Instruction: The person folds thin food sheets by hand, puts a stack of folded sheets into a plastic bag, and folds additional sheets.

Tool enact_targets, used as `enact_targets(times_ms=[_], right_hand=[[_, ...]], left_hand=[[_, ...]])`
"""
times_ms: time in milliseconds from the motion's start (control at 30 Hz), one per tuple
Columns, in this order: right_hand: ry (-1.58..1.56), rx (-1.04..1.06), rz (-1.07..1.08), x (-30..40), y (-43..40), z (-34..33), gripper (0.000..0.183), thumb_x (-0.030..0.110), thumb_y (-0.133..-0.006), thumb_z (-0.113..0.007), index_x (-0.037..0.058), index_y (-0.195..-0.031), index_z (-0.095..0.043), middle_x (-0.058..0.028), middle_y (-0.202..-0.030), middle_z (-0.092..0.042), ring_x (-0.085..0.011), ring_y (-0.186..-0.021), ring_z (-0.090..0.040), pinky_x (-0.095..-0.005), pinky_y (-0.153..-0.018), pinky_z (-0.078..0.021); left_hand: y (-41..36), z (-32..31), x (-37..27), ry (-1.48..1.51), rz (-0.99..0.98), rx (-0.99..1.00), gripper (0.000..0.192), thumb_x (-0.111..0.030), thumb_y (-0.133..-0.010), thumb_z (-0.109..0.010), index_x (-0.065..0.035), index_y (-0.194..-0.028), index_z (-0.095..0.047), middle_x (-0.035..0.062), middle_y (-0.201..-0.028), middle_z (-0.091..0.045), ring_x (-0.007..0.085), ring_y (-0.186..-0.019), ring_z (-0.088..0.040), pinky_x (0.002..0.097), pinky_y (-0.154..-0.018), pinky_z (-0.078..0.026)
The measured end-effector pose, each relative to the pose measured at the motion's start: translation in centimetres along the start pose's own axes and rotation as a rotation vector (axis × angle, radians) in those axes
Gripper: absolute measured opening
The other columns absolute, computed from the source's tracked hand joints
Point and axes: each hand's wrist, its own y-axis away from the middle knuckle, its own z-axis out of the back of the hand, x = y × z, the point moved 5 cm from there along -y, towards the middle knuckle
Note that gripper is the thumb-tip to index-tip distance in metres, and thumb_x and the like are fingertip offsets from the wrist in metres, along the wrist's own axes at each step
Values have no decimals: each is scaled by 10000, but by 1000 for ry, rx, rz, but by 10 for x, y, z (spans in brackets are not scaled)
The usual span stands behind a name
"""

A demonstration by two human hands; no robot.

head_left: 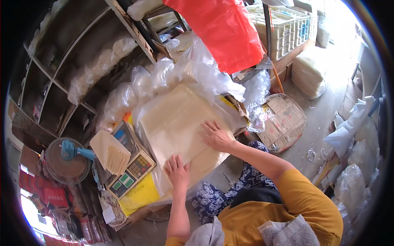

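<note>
A large pale beige sheet [175,120], thin like film or paper, lies flat on the work surface in front of me; whether it is one layer or several I cannot tell. My left hand [178,170] rests palm down near its lower left edge, fingers slightly apart. Towards the sheet's right side, my right hand [217,136] lies on it with fingers spread and slightly blurred. Neither hand grips anything visible. Left of the sheet is a digital scale [141,167] with a keypad, and a stack of folded beige sheets [110,150] sits on it.
Clear plastic bundles [144,80] line the far edge, below a hanging red plastic sheet [227,37]. A blue-and-grey fan [69,163] stands left, near dark shelving [74,58]. Flattened cardboard [281,123] lies on the floor at right. Yellow plastic [141,193] shows at the near table edge.
</note>
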Motion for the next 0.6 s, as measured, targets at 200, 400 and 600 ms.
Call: enact_targets(times_ms=[200, 400, 600], right_hand=[[-29, -12, -13, 22, -6, 12, 428, 345, -898, -521, 124, -1265, -532, -161, -1387, -394, -336, -1352, -267, -551, -1097, -199], [54, 32, -61, 16, 7, -13, 446, 367, -922, -469, 133, -1302, -496, -137, -1410, -371, -324, -1369, -231, -566, -1106, -148], [74, 50, -52, 17, 6, -15, 439, 357, -933, -441, 132, -1306, -492, -132, -1412, -367, -331, -1370, -227, -569, -1107, -139]], left_hand=[[4, 7, -6, -59, -9, -26, 551, -388, -911, -496, -71, -1352, -399, 161, -1407, -361, 409, -1287, -307, 616, -1015, -258], [7, -1, -4, -57, 6, -13, 589, -397, -916, -484, -75, -1389, -344, 168, -1439, -318, 424, -1310, -275, 633, -1027, -233], [8, -6, -1, -42, 38, 23, 594, -401, -923, -468, -78, -1401, -327, 169, -1468, -277, 431, -1341, -229, 634, -1046, -191]])
